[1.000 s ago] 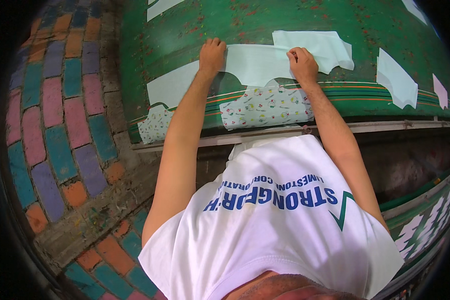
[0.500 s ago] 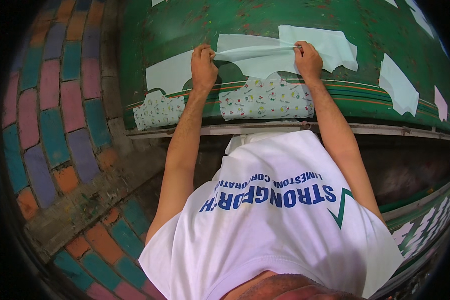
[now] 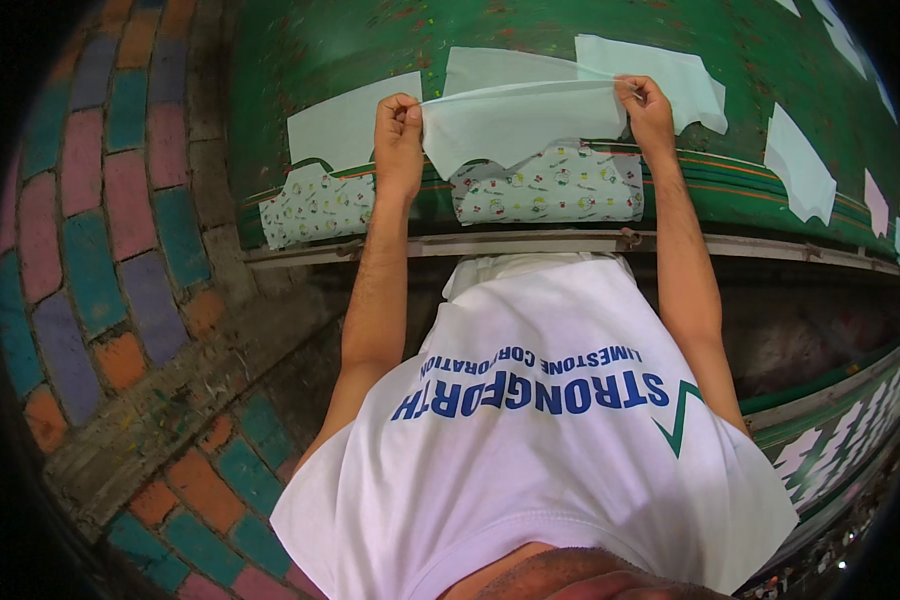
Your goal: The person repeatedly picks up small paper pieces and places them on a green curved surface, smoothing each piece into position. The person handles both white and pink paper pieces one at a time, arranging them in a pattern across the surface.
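Observation:
Between my two hands a pale mint cut fabric piece [image 3: 520, 125] is stretched by its far edge, its curved near edge hanging over a printed fabric piece [image 3: 555, 192]. My left hand [image 3: 398, 118] pinches one upper corner. The other upper corner is pinched by my right hand [image 3: 647, 105]. Behind the held piece lies another pale fabric piece [image 3: 505, 68], partly covered. Beside my left hand are a pale panel [image 3: 345, 125] and a second printed piece [image 3: 315, 205]. A further pale panel [image 3: 670, 75] lies just beyond my right hand.
The long green table [image 3: 340, 45] carries colored lines near its front and a metal rail [image 3: 530, 243] along its edge. More cut pieces, such as a pale panel [image 3: 800, 165], lie at the right. Colorful paving bricks [image 3: 120, 220] cover the floor on the left.
Both hands have lifted the far edge of the pale fabric piece and drawn it taut. The right hand has shifted right, and the piece now hangs nearer over the printed one.

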`<state>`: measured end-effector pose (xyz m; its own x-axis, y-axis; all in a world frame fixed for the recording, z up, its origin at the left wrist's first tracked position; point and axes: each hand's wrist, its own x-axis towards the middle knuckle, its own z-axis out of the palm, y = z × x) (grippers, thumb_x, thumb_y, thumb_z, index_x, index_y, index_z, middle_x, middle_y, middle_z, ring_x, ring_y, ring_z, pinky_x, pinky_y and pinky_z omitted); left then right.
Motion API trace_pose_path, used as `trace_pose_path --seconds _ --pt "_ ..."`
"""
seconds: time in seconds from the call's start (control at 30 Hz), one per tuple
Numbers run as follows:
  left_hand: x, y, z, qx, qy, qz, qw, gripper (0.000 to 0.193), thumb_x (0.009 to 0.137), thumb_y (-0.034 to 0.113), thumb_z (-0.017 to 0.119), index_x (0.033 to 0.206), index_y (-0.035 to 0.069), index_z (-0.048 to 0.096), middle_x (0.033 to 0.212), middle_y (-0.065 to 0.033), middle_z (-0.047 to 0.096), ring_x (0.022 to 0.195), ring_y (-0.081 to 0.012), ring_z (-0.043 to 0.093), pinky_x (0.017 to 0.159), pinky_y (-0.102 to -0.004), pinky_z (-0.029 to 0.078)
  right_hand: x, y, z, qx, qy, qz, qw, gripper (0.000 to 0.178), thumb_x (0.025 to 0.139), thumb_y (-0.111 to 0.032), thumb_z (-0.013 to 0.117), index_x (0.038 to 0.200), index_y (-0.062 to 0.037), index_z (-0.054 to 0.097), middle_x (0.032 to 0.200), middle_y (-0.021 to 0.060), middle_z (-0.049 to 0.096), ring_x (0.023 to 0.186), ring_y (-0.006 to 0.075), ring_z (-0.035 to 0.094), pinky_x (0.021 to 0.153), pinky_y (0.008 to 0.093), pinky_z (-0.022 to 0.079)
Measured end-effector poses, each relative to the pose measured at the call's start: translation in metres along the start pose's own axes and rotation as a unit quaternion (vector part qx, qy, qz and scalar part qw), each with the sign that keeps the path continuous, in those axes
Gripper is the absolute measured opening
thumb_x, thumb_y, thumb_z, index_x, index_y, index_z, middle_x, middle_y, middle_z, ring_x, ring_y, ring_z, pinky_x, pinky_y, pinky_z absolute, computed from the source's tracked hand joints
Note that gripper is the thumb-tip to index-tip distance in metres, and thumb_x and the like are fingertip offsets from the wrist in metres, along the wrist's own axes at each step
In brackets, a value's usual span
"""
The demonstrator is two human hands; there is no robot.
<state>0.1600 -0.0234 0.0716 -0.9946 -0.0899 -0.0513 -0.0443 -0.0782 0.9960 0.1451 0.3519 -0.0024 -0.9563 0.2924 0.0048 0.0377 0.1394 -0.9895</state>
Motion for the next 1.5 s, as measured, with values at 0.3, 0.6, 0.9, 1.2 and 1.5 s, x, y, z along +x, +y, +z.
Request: trace_pose_path --seconds 0.3,0.6,0.9,1.2,1.5 --pt "0.011 0.035 -0.072 -0.021 0.098 -0.055 0.993 0.026 0.097 0.003 0.072 0.122 0.000 0.066 0.104 -0.0034 0.065 0.090 -0.0086 0.060 0.082 -0.0230 0.052 0.001 -0.062 0.067 0.186 -0.123 -0.003 0.975 0.013 0.097 0.003 0.058 0.098 -0.0058 0.069 0.096 0.0000 0.065 0.094 0.0098 0.057 0.084 0.0240 0.045" --pt "0.062 0.025 -0.179 0.047 0.195 0.033 0.979 0.026 0.090 -0.002 0.078 0.115 -0.004 0.072 0.098 -0.0045 0.071 0.089 -0.0101 0.065 0.081 -0.0234 0.054 0.005 -0.082 0.179 -0.068 -0.166 -0.056 0.982 0.027 0.088 0.003 0.052 0.095 -0.0014 0.078 0.100 0.0035 0.069 0.094 0.0162 0.061 0.087 0.0268 0.045" --pt "0.173 -0.008 -0.273 0.107 0.179 0.081 0.975 0.025 0.089 0.009 0.085 0.108 0.000 0.072 0.097 -0.0044 0.072 0.088 -0.0110 0.066 0.077 -0.0249 0.054 0.037 -0.075 0.278 -0.034 -0.222 0.088 0.970 0.038 0.098 -0.015 0.071 0.135 -0.0085 0.070 0.115 0.0012 0.073 0.098 0.0108 0.064 0.091 0.0279 0.051" --pt "0.251 -0.035 -0.300 0.331 0.147 0.089 0.928 0.020 0.084 0.019 0.086 0.094 0.006 0.076 0.085 -0.0026 0.075 0.079 -0.0125 0.070 0.074 -0.0300 0.057 0.071 -0.063 0.316 -0.118 -0.183 0.063 0.974 0.054 0.093 -0.010 0.071 0.146 -0.0122 0.062 0.121 0.0033 0.073 0.095 0.0133 0.067 0.088 0.0298 0.054" --pt "0.277 -0.060 -0.298 0.272 0.117 0.113 0.948 0.021 0.085 0.017 0.084 0.100 0.006 0.075 0.094 -0.0043 0.076 0.084 -0.0158 0.071 0.078 -0.0319 0.057 0.098 -0.055 0.321 -0.184 -0.174 0.055 0.966 0.056 0.097 -0.012 0.069 0.151 -0.0189 0.058 0.100 0.0030 0.072 0.085 0.0097 0.064 0.080 0.0273 0.054"
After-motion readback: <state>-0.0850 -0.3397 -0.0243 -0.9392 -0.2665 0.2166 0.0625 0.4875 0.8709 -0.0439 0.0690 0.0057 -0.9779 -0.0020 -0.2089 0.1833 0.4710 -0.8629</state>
